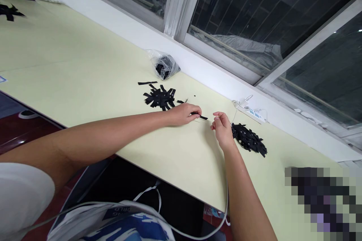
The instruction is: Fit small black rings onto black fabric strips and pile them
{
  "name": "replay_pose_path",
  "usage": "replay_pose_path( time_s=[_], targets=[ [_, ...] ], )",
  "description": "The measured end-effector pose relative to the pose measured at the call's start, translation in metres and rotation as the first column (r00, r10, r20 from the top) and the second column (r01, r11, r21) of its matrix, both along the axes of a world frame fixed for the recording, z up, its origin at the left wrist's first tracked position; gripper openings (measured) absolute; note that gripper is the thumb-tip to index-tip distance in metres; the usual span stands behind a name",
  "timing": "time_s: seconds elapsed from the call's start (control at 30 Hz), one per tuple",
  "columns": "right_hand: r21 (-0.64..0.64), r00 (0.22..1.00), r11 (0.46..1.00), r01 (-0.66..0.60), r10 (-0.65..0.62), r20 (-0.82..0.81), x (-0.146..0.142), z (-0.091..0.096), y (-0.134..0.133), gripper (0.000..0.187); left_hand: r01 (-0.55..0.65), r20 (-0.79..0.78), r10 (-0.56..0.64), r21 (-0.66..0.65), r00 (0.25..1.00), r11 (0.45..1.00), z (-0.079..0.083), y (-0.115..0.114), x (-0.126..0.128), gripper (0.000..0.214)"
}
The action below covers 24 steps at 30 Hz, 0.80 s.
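My left hand [185,114] is closed in a pinch on a short black fabric strip [204,118], whose end sticks out to the right over the table. Just right of that end is my right hand [222,128], its fingers curled in. Whatever lies between its fingertips, if anything, is too small to make out. A loose pile of black strips [160,98] spreads behind my left wrist. Beside my right hand lies a denser heap of black strips [249,138] with small shiny spots on them.
A clear plastic bag [165,67] with black pieces inside rests near the wall. One single strip [147,83] lies before it. Against the wall is a white power strip [253,114], and a cable [227,196] hangs over the pale table's [85,83] front edge. The right corner is pixelated.
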State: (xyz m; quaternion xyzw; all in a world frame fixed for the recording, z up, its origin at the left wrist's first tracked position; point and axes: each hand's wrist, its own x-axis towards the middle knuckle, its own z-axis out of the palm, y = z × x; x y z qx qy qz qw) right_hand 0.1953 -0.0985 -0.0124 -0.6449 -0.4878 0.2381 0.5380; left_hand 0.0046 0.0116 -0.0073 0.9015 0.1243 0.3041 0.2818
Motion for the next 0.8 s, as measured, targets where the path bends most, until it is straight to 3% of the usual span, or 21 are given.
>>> replay_pose_path(
  time_s=[0.2,0.4,0.5,0.63,0.8],
  targets=[
    [-0.001,0.999,1.000,-0.031,0.031,0.032,-0.001,-0.004,0.003,0.026,0.004,-0.009,-0.004,0.014,1.000,1.000,0.001,-0.001,0.000,0.018],
    [0.032,0.996,0.999,-0.006,0.009,-0.090,-0.003,0.000,0.002,0.022,-0.004,0.010,0.004,0.016,1.000,1.000,0.001,-0.001,0.000,0.019],
    [-0.072,0.964,0.987,-0.140,0.120,-0.237,-0.009,0.005,0.000,0.036,0.001,0.029,-0.002,0.043,1.000,0.999,0.001,0.000,0.000,0.019],
    [-0.170,0.871,0.919,-0.356,0.260,-0.417,-0.019,0.008,-0.002,0.049,0.000,0.035,-0.004,0.119,0.999,0.993,0.003,0.001,0.000,0.020],
    [-0.151,0.844,0.917,-0.369,0.263,-0.467,-0.022,0.008,-0.004,0.037,0.000,0.038,-0.005,0.135,0.999,0.991,0.004,0.001,0.000,0.019]
  ],
)
